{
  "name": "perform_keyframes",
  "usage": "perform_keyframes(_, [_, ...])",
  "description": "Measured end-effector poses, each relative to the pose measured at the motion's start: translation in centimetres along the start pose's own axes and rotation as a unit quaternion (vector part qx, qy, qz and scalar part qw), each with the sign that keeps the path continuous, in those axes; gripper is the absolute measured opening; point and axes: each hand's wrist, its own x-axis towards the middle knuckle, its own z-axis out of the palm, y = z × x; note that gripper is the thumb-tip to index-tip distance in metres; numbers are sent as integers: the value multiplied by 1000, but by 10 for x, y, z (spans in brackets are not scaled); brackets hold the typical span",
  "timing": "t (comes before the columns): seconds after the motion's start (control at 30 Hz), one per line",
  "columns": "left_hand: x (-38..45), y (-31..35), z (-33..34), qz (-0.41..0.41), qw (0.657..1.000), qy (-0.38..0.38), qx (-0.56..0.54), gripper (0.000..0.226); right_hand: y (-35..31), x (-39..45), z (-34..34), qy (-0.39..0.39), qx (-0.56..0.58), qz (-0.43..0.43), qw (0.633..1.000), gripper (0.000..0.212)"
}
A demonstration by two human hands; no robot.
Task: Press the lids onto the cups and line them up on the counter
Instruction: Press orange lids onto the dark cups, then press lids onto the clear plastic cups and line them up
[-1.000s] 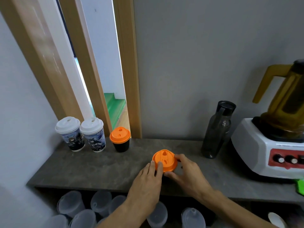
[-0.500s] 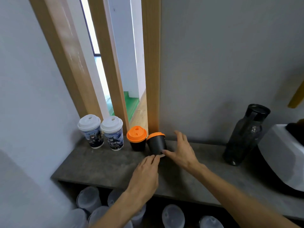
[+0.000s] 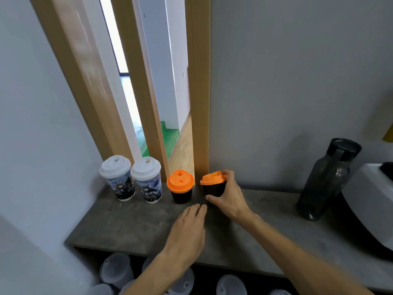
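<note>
Four lidded cups stood along the back of the grey counter (image 3: 131, 226). Leftmost were two printed cups (image 3: 119, 184) (image 3: 148, 186) with white lids, then a black cup (image 3: 181, 193) with an orange lid, upright. Rightmost, another black cup (image 3: 213, 188) with an orange lid (image 3: 212, 178) sat tilted.

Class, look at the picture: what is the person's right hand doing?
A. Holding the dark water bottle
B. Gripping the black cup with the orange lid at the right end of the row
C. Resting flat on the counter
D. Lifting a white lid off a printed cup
B: the right hand curls its fingers around the tilted black cup with the orange lid, beside the other three lidded cups.
</note>
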Motion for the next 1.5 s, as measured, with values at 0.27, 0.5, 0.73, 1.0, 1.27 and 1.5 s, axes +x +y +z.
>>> perform_keyframes(0.27, [-15,-18,7,13,1000,-11,7,61,4,10,10,24,-7,-22,999,81])
perform_keyframes(0.5, [-30,-20,9,18,1000,-16,1,59,12,4,9,5,-11,-32,999,100])
perform_keyframes(0.73, [-50,3,27,67,995,-35,-59,42,12,-25,-17,-21,-60,-17,998,105])
perform_keyframes(1.0, [-92,15,71,187,979,-35,-79,19,86,-222,-13,52,-76,-164,982,14])
perform_keyframes(1.27, [-84,3,147,-14,957,-286,-49,85,171,-197,35,-179,-218,34,959,69])
perform_keyframes(1.5, [-87,17,172,-89,933,-304,-172,83,181,-191,57,-230,-209,69,948,65])
